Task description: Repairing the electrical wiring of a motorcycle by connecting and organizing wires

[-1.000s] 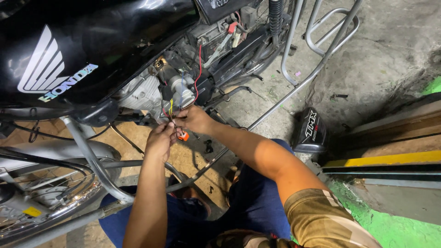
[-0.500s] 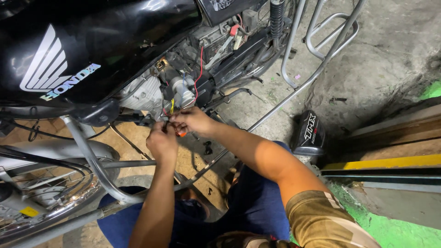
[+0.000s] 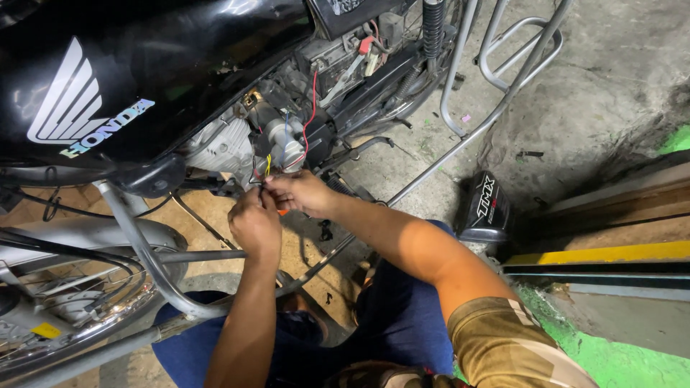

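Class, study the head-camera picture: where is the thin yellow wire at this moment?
The thin yellow wire sits left of centre in the head view, hanging from the grey metal engine part under the glossy black fuel tank, just above the left hand and right hand.

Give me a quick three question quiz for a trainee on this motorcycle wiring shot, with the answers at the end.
1. True or false: both hands meet at the thin wires under the black fuel tank.
2. What colour is the wire looping over the grey engine part? A) red B) white C) purple
3. What lies on the concrete floor to the person's right?

Key
1. True: left hand and right hand pinch the wires.
2. A, red wire.
3. A black side cover.
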